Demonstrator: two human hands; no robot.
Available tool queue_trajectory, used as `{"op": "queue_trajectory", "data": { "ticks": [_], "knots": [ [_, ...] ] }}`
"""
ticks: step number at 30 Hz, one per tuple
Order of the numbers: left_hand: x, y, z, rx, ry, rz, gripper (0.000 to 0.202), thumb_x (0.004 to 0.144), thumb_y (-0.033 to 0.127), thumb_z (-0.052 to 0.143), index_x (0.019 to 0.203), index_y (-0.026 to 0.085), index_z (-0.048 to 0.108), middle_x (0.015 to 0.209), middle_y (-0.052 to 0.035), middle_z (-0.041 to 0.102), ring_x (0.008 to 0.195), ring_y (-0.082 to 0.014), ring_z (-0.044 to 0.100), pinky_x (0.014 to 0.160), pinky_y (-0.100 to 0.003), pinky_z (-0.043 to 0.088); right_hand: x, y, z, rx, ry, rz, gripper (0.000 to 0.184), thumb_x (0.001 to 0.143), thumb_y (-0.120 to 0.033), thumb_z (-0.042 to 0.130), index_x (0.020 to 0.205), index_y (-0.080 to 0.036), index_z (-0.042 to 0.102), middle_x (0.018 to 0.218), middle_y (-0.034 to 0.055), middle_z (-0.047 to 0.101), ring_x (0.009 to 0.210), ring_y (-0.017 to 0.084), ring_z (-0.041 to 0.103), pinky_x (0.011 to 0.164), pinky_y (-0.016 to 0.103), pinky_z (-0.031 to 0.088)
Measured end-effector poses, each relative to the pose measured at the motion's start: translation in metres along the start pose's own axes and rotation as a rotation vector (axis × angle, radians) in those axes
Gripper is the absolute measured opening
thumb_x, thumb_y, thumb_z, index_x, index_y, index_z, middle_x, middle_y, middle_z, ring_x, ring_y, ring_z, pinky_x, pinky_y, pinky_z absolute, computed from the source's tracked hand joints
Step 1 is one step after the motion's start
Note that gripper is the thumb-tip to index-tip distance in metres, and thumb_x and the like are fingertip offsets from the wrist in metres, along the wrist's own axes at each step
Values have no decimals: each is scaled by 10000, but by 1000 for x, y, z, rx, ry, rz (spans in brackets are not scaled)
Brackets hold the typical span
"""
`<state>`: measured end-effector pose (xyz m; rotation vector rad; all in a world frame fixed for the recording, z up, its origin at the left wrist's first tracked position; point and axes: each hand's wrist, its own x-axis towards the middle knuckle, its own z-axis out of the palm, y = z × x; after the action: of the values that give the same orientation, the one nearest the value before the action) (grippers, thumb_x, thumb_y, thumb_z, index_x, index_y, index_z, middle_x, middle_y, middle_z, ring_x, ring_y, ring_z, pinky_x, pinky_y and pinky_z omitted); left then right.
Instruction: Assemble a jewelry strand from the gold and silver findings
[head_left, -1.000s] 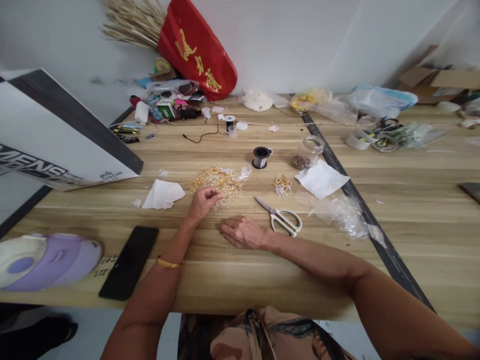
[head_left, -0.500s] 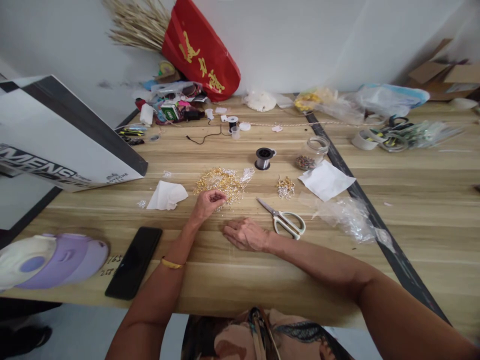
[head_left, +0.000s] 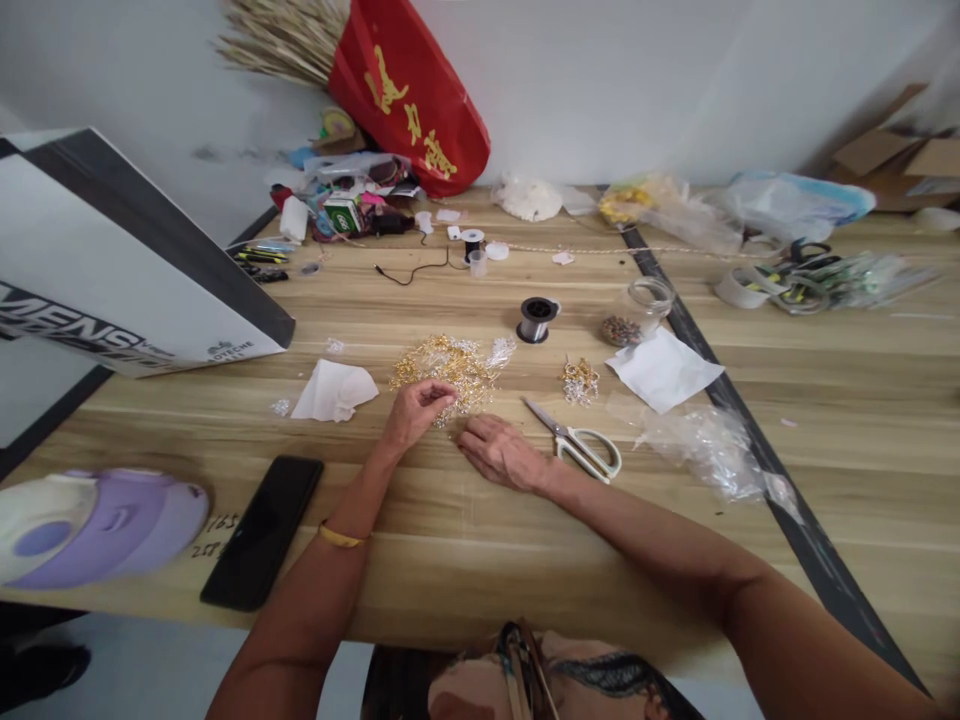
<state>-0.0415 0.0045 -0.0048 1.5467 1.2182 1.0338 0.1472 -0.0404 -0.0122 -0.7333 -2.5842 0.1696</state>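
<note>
A heap of small gold and silver beads or findings (head_left: 450, 364) lies on the wooden table (head_left: 480, 560). My left hand (head_left: 414, 412) rests at the heap's near edge with its fingers curled in a pinch on something too small to make out. My right hand (head_left: 501, 452) lies flat on the table just right of it, fingers stretched toward the heap, holding nothing. White-handled scissors (head_left: 579, 444) lie right beside my right hand. A crumpled white tissue (head_left: 334, 390) sits left of the heap.
A black phone (head_left: 262, 530) and a purple-and-white device (head_left: 90, 525) lie near the left front edge. A large white box (head_left: 112, 270) stands at left. A wire spool (head_left: 537, 318), a bead jar (head_left: 637, 308), a smaller bead pile (head_left: 580, 380), white paper (head_left: 663, 368) and clear plastic (head_left: 705, 440) lie to the right.
My right hand has slid forward toward the bead heap, closer to my left hand. My left hand stays pinched at the heap's edge. The view has shifted slightly.
</note>
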Motion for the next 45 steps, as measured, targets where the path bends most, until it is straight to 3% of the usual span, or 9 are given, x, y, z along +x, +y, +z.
{"op": "queue_trajectory", "data": {
  "ticks": [6, 10, 13, 18, 21, 25, 31, 37, 45],
  "knots": [
    [1, 9, -6, 79, 210, 30, 189, 779, 296, 590, 851, 139, 667, 903, -78, 721, 843, -188, 658, 813, -314, 502, -2, -22, -14, 73, -82, -37, 270, 967, -239, 390, 1169, -120, 524, 1133, 146, 567, 1099, 224, 501, 937, 398, 444],
    [2, 5, -13, 183, 334, 70, 235, 834, 283, 497, 947, 148, 653, 994, -82, 700, 939, -200, 630, 863, -325, 485, -8, -39, -22, -11, -170, 94, 538, 934, -366, 463, 1366, -53, 387, 1427, 243, 355, 1366, 329, 263, 1080, 519, 308],
    [4, -4, -16, 270, 351, 119, 298, 862, 273, 436, 1062, 151, 621, 1106, -98, 654, 1062, -218, 582, 925, -359, 461, -20, -38, -26, -39, -212, 175, 612, 931, -397, 459, 1430, -71, 317, 1508, 243, 224, 1418, 353, 149, 1100, 540, 269],
    [8, -16, -12, 417, 337, 161, 355, 883, 275, 392, 1150, 124, 570, 1200, -148, 579, 1163, -251, 513, 1032, -430, 384, -47, -23, -31, -136, -151, 332, 663, 940, -455, 406, 1482, -122, 219, 1548, 204, 132, 1437, 344, 80, 1111, 549, 251],
    [5, -16, -6, 474, 320, 184, 369, 899, 276, 370, 1192, 124, 537, 1217, -156, 557, 1186, -256, 491, 1053, -449, 365, -61, -17, -30, -202, -118, 383, 697, 932, -499, 396, 1482, -111, 216, 1540, 216, 157, 1433, 350, 105, 1106, 560, 246],
    [-10, -15, 0, 570, 233, 275, 387, 921, 265, 345, 1273, 154, 463, 1292, -148, 506, 1252, -245, 432, 1090, -460, 329, -80, -19, -26, -241, -104, 390, 710, 937, -505, 372, 1498, -122, 162, 1538, 195, 191, 1425, 329, 164, 1123, 539, 233],
    [-33, -25, -1, 688, 233, 289, 421, 939, 297, 352, 1335, 158, 394, 1388, -171, 428, 1339, -266, 345, 1118, -496, 288, -98, -19, -27, -292, -100, 458, 741, 935, -520, 361, 1501, -101, 131, 1535, 196, 201, 1415, 319, 208, 1127, 509, 245],
    [-36, -37, 0, 784, 209, 283, 511, 927, 370, 398, 1383, 147, 338, 1471, -199, 333, 1402, -317, 239, 1114, -541, 263, -85, -4, -24, -287, -75, 475, 759, 940, -532, 332, 1500, -75, 98, 1535, 211, 186, 1430, 318, 156, 1133, 514, 225],
    [-40, -30, 7, 981, 95, 233, 591, 929, 429, 370, 1401, 73, 338, 1506, -257, 235, 1416, -362, 178, 1094, -557, 258, -46, 20, -9, -266, -88, 487, 808, 918, -591, 316, 1471, -17, 182, 1516, 266, 186, 1427, 363, 123, 1127, 544, 203]
  ]
}}
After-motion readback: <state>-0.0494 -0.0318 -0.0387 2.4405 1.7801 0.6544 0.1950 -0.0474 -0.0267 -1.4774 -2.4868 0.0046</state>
